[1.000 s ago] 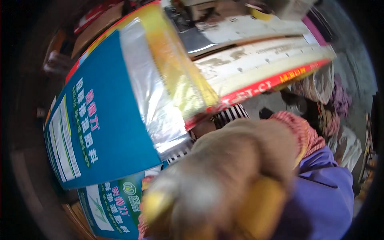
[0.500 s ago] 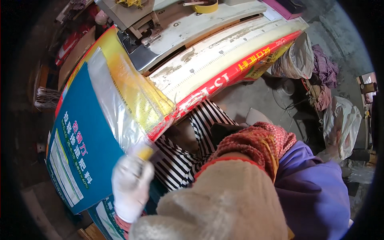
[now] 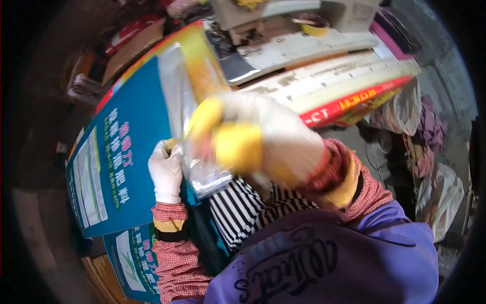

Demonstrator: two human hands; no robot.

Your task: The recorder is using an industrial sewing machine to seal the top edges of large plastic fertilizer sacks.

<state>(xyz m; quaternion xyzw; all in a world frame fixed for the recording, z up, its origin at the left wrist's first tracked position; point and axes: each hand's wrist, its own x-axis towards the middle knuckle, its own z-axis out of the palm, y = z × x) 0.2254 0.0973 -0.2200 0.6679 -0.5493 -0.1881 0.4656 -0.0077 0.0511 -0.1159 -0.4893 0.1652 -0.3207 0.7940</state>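
A teal printed sack (image 3: 144, 96) lies flat on the work surface, with a clear plastic liner (image 3: 174, 76) sticking out along its right edge. My left hand (image 3: 166, 175), in a white glove with yellow fingertips, is closed in a pinch at that edge, where sack and liner meet. Over the liner is my right hand (image 3: 263, 131), gloved in white and yellow. Motion smears its fingers, so whether they hold the liner cannot be made out. Under the liner shows a yellow and red sack (image 3: 195, 45).
Behind stands a sewing machine (image 3: 283, 25) with a yellow ring (image 3: 315, 29) on it. A worn white table edge (image 3: 298, 86) with red printed sacking runs to the right. Another teal sack (image 3: 134, 258) hangs below. Plastic bags (image 3: 438, 197) and cloth (image 3: 433, 121) lie at right.
My right arm has swung from the lower middle up over the clear liner. My left hand has gone a little up the sack's edge. The whole view has shifted.
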